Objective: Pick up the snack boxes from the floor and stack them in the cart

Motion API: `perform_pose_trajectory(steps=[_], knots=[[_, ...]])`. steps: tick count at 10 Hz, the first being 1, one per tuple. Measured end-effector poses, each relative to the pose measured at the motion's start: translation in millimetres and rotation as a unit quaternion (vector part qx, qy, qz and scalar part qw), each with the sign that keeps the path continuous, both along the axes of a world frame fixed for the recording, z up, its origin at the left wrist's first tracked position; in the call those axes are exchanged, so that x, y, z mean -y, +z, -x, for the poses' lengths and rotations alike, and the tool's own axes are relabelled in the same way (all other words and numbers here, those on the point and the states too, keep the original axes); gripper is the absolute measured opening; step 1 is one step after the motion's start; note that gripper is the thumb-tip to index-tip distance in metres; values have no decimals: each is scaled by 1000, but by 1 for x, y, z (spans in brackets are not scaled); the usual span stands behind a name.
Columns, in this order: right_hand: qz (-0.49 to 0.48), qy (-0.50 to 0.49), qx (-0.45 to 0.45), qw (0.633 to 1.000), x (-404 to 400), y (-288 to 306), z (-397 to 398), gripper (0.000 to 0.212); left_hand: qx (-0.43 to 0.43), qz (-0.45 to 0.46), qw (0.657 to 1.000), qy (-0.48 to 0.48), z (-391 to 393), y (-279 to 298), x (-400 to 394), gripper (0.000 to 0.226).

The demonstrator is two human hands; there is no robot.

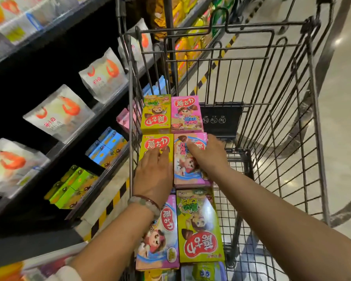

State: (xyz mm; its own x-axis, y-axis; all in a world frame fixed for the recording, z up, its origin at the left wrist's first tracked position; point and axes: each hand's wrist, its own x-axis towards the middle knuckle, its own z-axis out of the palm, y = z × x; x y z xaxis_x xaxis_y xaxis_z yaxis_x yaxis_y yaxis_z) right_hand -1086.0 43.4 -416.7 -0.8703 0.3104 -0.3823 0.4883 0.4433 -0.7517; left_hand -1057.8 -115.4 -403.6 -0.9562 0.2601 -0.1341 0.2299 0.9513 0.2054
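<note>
A: Cart [314,122], wire mesh, stands in a shop aisle. Snack boxes lie flat along its left side in 2 columns, 3 rows showing.

B: Hands?

A: Left hand [153,175] lies flat on the middle yellow-green box [157,144], fingers straight and together, palm down, gripping nothing. Bead bracelet [145,203] on that wrist. Right hand [208,154] rests on the middle pink box [187,173], just beside the yellow-green one. Fingers reach over the box's top face, lightly bent; thumb hidden, so cannot tell if it grips the box or only presses it.

B: Other boxes?

A: Far row: yellow-green box [156,114] left, pink box [185,114] right, edges touching. Near row: pink box [160,240] left, partly under the left wrist, yellow-green box [200,228] right. Another package [204,271] shows at the bottom edge, print too cut off to read.

B: Surroundings?

A: Dark shelves [69,142] left of the cart hold white shrimp-print bags [59,114], blue boxes [107,147] and green boxes [73,187] lower down. Pale floor [342,159] to the right.
</note>
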Motion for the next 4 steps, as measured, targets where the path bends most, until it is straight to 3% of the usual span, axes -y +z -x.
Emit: perform_pose_trajectory(steps=[1, 2, 4], knots=[[66, 10, -10, 998, -4, 2, -8, 41, 26, -17, 999, 23, 0, 5, 0, 47], [57, 28, -27, 998, -9, 10, -23, 35, 33, -73, 996, 44, -3, 20, -2, 48], [15, 85, -86, 993, -15, 59, -44, 45, 48, -165, 985, 6, -14, 78, 5, 43]])
